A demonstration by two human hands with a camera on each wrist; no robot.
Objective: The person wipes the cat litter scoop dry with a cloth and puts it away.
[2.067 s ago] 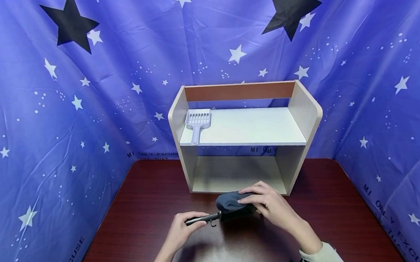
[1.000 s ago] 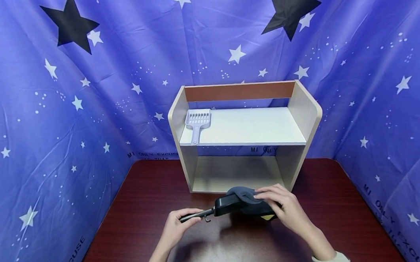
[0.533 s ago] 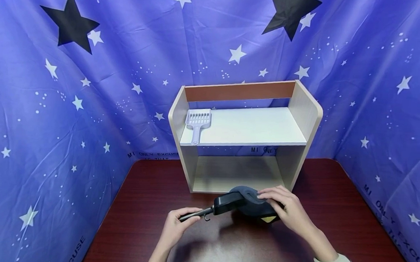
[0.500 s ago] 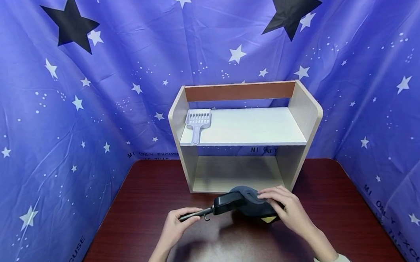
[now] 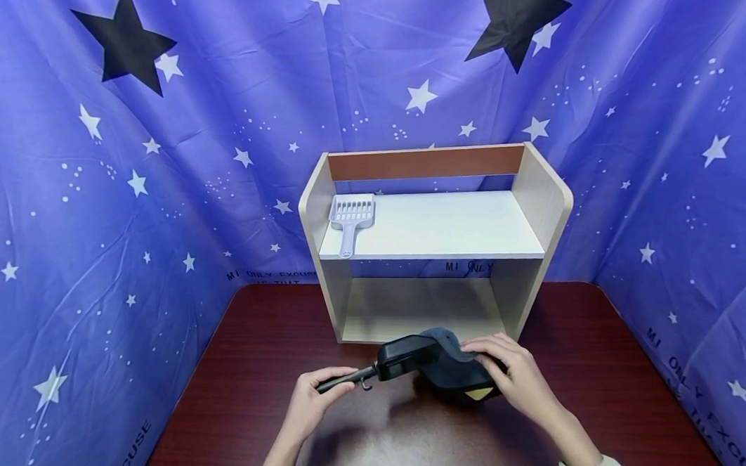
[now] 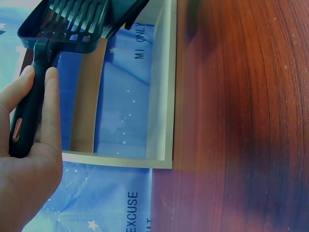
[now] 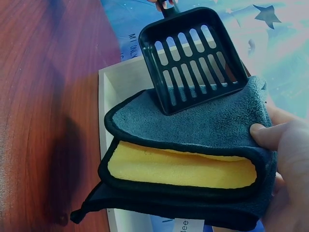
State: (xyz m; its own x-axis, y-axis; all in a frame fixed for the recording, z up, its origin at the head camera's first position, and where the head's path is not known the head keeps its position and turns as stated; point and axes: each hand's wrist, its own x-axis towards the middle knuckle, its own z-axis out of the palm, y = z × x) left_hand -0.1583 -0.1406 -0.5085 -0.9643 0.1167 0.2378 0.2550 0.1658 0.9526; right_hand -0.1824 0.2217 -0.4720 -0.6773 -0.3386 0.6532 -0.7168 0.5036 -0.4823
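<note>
My left hand (image 5: 307, 400) grips the handle of a black slotted litter scoop (image 5: 404, 354), thumb and fingers along the handle (image 6: 29, 108) in the left wrist view. Its head points right, towards my right hand (image 5: 514, 370). That hand pinches a folded grey cloth (image 5: 451, 369) with black edging; a yellow inner side shows in the right wrist view, where the cloth (image 7: 193, 121) overlaps the lower edge of the slotted scoop head (image 7: 195, 63). Both things are above the table, in front of the shelf. Some right-hand fingers are hidden behind the cloth.
A two-tier shelf unit (image 5: 433, 225) stands at the back of the dark red table (image 5: 264, 368). On its upper board, at the left, lies a pale lavender litter scoop (image 5: 350, 221). Blue star-patterned curtains (image 5: 240, 113) surround the table on three sides.
Since the oldest frame, the left hand has drawn the scoop left while the right hand moved right with the cloth, baring more of the scoop head. Lately both shifted only slightly.
</note>
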